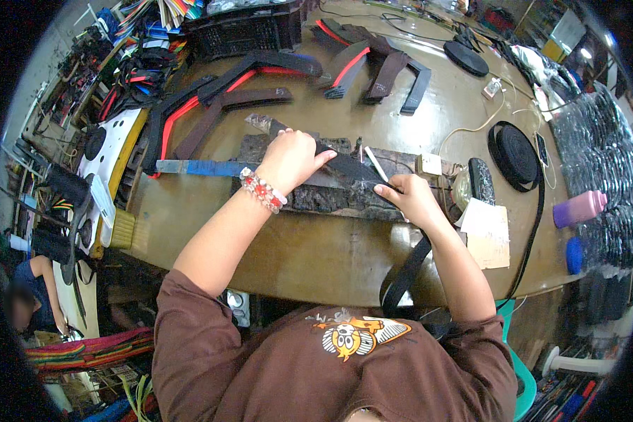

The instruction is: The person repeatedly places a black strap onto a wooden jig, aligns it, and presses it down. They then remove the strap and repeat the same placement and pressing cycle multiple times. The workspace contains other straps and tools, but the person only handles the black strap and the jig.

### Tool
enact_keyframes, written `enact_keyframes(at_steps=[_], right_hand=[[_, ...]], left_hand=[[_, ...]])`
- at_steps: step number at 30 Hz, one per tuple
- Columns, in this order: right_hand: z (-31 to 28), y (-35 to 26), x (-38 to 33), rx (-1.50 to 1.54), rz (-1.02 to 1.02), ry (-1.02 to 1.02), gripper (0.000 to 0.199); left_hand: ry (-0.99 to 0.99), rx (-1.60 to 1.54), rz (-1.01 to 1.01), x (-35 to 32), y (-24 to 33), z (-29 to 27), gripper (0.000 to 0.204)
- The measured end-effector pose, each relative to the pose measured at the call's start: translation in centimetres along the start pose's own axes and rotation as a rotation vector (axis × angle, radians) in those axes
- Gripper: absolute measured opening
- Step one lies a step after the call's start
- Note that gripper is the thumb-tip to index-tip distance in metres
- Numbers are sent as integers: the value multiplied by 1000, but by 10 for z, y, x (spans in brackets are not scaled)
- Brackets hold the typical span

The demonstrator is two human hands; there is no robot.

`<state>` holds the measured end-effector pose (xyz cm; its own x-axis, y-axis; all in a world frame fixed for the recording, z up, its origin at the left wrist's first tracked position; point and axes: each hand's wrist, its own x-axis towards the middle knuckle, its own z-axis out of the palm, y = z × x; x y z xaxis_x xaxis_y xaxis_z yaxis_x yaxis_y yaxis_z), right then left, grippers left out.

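Observation:
A black webbing strap (352, 169) is stretched between my two hands over a dark, charred-looking block (316, 197). My left hand (292, 162), with a beaded bracelet at the wrist, is closed round the strap's left part. On the other side, my right hand (413, 200) pinches the strap between thumb and fingers. Beyond my right hand, a length of black webbing (408, 271) hangs over the table's near edge. A thin white stick (375, 163) lies just behind the strap, and a pale wisp or glint shows beside it, too unclear to name.
Folded dark straps, some red-edged (243, 74), lie across the far table (246, 264). At right are a webbing roll (513, 156), papers (487, 232), a purple-pink bottle (579, 209) and plastic-wrapped stacks (591, 141). A black crate (235, 35) stands behind; another person's arm (51, 288) shows at left.

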<state>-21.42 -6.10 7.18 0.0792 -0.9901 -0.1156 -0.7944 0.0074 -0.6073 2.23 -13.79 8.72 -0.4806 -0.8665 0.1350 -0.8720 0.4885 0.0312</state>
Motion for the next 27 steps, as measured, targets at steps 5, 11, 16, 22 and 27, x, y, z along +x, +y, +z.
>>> enact_keyframes(at_steps=[5,11,16,22,27], right_hand=[[9,8,3,40,-82,62,41],[-6,21,-27,260,-36,96,32],[-22,27,-68,599,28,39,19],[22,4,-88,289,-241,61,32],[74,-5,-77,153,-288,55,28]], left_hand=[[90,47,-5,-4,1,2,63],[284,-51,133,-6,1,11,46],[472,-414,638,-16,3,-7,16],[470,-706,-45,-92,34,-1,12],[83,-799,-233,-127,62,58,12]])
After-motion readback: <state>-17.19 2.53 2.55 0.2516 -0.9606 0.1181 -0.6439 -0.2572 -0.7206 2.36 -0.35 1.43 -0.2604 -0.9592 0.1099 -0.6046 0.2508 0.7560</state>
